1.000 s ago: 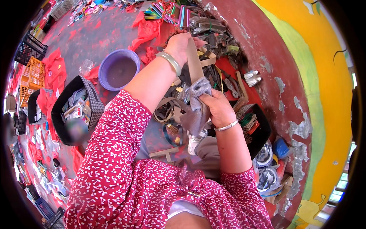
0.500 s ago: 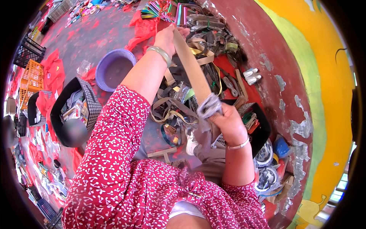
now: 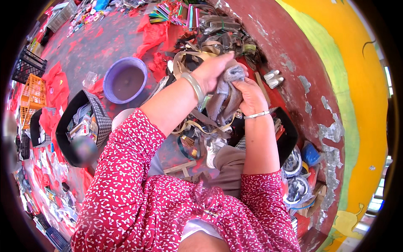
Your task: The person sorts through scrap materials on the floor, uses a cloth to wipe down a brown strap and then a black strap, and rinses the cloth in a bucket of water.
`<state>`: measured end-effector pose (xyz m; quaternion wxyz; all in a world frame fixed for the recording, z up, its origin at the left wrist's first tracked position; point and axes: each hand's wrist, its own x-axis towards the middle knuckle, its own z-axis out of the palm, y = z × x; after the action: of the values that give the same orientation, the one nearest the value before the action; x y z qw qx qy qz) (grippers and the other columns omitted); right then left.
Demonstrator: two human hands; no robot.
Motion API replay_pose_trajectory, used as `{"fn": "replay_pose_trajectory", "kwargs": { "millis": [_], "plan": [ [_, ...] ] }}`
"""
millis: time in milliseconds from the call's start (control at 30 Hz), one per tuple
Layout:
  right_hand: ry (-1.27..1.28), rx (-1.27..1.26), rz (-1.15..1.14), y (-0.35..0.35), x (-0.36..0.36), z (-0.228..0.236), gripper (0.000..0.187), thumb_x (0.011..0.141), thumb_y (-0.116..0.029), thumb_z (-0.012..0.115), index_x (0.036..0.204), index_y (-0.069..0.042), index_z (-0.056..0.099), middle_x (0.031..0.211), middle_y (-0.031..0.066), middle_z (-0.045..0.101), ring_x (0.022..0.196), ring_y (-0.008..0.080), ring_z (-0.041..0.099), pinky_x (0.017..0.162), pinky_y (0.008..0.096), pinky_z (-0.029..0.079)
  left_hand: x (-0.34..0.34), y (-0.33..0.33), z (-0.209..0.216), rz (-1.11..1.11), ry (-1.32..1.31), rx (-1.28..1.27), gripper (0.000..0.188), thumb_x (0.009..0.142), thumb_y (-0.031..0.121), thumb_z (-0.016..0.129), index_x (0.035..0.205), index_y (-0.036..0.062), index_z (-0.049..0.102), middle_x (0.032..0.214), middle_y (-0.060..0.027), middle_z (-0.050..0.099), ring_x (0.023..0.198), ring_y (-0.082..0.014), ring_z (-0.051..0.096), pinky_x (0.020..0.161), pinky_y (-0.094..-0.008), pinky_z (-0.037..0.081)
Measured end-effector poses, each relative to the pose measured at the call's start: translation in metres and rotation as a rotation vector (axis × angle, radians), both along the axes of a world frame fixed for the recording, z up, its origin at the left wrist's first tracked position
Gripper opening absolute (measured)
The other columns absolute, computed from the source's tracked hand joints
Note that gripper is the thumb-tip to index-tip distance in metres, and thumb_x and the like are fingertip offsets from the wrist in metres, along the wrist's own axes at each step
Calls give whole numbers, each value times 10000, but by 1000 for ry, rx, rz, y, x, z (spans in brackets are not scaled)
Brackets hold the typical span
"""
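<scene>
My left hand point(image 3: 215, 72) and my right hand point(image 3: 250, 95) meet in front of me, both closed on a bunched grey strap point(image 3: 225, 95) that hangs down between them. The left wrist wears a pale bangle, the right a thin silver bracelet. Under the hands lies a heap of tan and grey straps point(image 3: 201, 126) on the red floor. My sleeves are red with a white print.
A purple tub point(image 3: 124, 80) stands on the floor to the left. Black baskets point(image 3: 71, 126) with small items sit lower left, an orange crate point(image 3: 31, 98) beyond. Bundled straps point(image 3: 218, 25) lie ahead, and a red and yellow wall point(image 3: 336, 105) curves along the right.
The strap was stretched long between my raised left hand and lower right hand. Now the hands have come together and the strap is bunched up between them.
</scene>
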<state>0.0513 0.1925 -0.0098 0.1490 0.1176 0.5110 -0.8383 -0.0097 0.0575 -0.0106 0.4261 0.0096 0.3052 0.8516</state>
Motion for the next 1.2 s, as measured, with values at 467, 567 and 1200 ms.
{"fn": "replay_pose_trajectory", "kwargs": {
  "millis": [467, 567, 1200],
  "plan": [
    [14, 117, 288, -68, 33, 7, 180, 817, -5, 558, 987, 4, 617, 886, 52, 652, 789, 143, 621, 736, 273, 488, -43, -85, 12, 625, -16, -228, 453, 943, 268, 267, 904, -67, 571, 974, -198, 637, 883, -273, 622, 733, -346, 489],
    [26, 174, 323, -74, 49, 8, 192, 812, -16, 569, 996, 6, 617, 885, 28, 641, 780, 116, 605, 730, 257, 480, -53, -112, 16, 704, -61, -225, 408, 937, 225, 257, 891, -39, 565, 993, -194, 635, 889, -267, 625, 709, -355, 495],
    [108, 514, 474, -7, 77, 55, 195, 798, -18, 578, 983, 8, 634, 845, -7, 627, 778, 50, 542, 701, 215, 453, -71, -178, 8, 946, 4, -173, 487, 969, 304, 241, 949, -94, 522, 994, -216, 592, 938, -299, 592, 859, -389, 465]
  ]
}}
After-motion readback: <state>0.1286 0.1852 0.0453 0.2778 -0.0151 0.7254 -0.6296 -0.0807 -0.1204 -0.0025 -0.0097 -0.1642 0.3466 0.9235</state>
